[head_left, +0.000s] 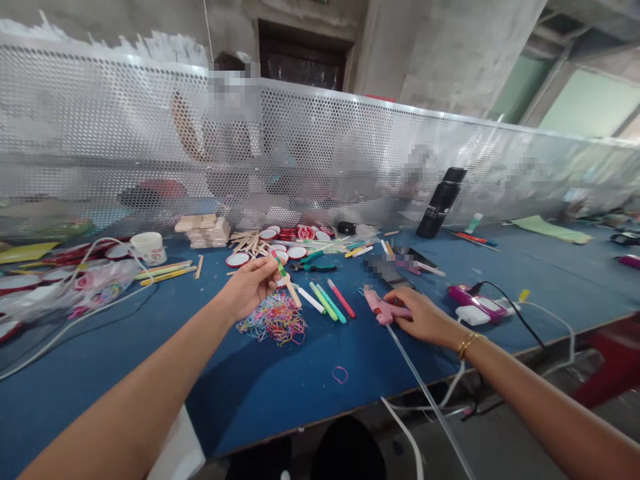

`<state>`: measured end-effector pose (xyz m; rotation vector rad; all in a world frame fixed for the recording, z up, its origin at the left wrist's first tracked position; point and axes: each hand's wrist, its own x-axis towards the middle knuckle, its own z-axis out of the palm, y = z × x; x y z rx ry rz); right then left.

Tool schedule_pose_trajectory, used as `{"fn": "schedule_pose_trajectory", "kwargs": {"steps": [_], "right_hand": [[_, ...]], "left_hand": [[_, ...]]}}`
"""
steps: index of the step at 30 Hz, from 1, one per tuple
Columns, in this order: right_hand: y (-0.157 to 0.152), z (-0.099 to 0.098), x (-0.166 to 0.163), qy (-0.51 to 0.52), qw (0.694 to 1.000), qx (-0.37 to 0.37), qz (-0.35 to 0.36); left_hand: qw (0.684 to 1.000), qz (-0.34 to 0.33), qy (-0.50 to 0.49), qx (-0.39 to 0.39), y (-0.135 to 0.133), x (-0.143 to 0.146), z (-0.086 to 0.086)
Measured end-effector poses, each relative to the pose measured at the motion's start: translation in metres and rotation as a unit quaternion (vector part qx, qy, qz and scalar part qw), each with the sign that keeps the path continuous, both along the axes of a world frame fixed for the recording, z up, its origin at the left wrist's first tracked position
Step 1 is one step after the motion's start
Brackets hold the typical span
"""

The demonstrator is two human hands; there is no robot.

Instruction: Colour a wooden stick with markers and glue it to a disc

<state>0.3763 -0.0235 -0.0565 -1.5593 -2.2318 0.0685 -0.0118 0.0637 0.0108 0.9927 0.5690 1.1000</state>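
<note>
My left hand (256, 287) pinches a wooden craft stick (292, 291) with green and red colouring at its upper end. Beneath it lies a heap of colourful rubber bands (276, 319). On the right, my right hand (417, 315) has its fingers round a pink hot glue gun (381, 308), low over or on the table; a long clear glue stick (425, 390) juts from its back. Between the hands lie several markers, among them a red marker (341, 298) and a teal marker (330, 303). One pink rubber band (340, 375) lies apart, nearer the front edge.
Behind are pliers (315, 268), bottle caps (297, 253), stacked craft sticks (204, 231), a white cup (149, 248) and a black bottle (443, 203). A phone (387, 275) and purple power strip (477, 303) sit right. A perforated metal screen (320, 153) spans the back; people are behind it.
</note>
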Motion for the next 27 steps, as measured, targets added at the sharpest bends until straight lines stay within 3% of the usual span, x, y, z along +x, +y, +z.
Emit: {"fn": "schedule_pose_trajectory", "kwargs": {"steps": [6, 12, 18, 27], "right_hand": [[-0.003, 0.041, -0.028, 0.004, 0.993, 0.110, -0.046], [0.030, 0.083, -0.117, 0.219, 0.974, 0.033, 0.039], [0.062, 0.085, -0.187, 0.391, 0.909, -0.105, 0.101], [0.064, 0.086, -0.210, 0.553, 0.788, -0.238, 0.127]], "left_hand": [[1.000, 0.012, -0.007, 0.005, 0.004, -0.004, 0.000], [1.000, -0.006, 0.003, 0.015, 0.002, -0.005, 0.000], [0.998, -0.034, 0.035, 0.034, -0.002, -0.005, 0.001], [0.997, -0.034, 0.050, 0.037, -0.003, -0.004, 0.003]]}}
